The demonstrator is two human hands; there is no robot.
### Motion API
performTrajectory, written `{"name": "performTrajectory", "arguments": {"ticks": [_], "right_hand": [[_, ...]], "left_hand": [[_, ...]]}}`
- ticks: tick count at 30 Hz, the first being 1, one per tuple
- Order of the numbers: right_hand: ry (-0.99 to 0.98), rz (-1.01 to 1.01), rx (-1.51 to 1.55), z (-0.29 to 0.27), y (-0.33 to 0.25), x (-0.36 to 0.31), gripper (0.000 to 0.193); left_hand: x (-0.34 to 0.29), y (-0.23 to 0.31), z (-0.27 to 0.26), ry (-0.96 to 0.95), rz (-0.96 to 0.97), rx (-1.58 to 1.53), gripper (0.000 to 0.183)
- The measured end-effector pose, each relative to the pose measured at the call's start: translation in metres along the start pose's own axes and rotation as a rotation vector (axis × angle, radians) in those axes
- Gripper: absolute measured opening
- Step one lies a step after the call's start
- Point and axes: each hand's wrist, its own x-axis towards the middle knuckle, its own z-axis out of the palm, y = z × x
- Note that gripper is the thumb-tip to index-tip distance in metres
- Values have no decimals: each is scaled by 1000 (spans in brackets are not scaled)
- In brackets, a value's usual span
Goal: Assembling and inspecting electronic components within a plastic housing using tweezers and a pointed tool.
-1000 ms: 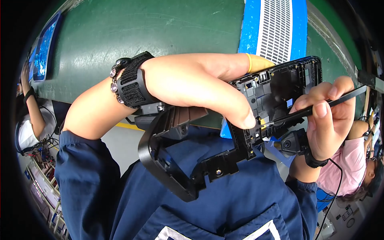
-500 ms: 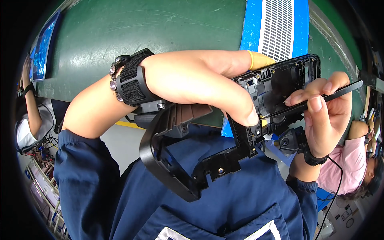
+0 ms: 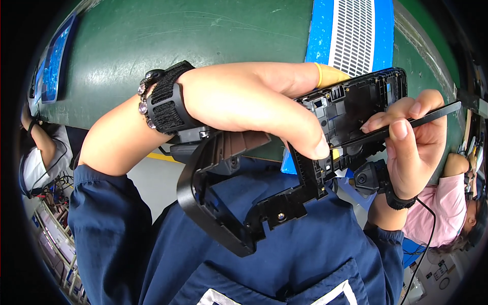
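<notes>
My left hand (image 3: 254, 101) is closed on a black plastic housing (image 3: 290, 206), a frame with ribs, brass inserts and a wide curved loop at its lower left. Its thumb presses the inner edge, and a yellow finger cot (image 3: 333, 75) covers a finger behind the far edge. Black tweezers (image 3: 437, 114) are pinched in my right hand (image 3: 414, 142), slanting down to the left. Their tip is inside the housing beside my left thumb, near a small yellow patch (image 3: 336, 153). Whether the tip grips anything is too small to tell.
Beyond the housing, a white sheet of dark rectangular labels (image 3: 354, 35) lies on a blue mat (image 3: 319, 40) on the green table (image 3: 229, 30). A blue panel (image 3: 56, 63) is at the far left. Other people sit at both sides. A black cable (image 3: 431, 234) hangs by my right wrist.
My hands, the housing and the tweezers have barely moved. At the far left, another person's hand has dropped lower, away from the blue panel.
</notes>
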Motion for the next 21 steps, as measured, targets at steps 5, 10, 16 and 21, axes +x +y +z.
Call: {"name": "performTrajectory", "arguments": {"ticks": [5, 10, 16, 21], "right_hand": [[-8, 3, -6, -1, -1, 0, 19], [-36, -3, 32, -4, 1, 1, 19], [11, 19, 2, 0, 1, 0, 18], [-8, 12, 8, 0, 1, 0, 18]], "left_hand": [[0, -1, -1, -11, 13, 5, 82], [-1, 0, -1, -7, -2, 18, 81], [0, 0, 0, -2, -4, 11, 81], [-1, 0, 0, 7, -12, 19, 81]]}}
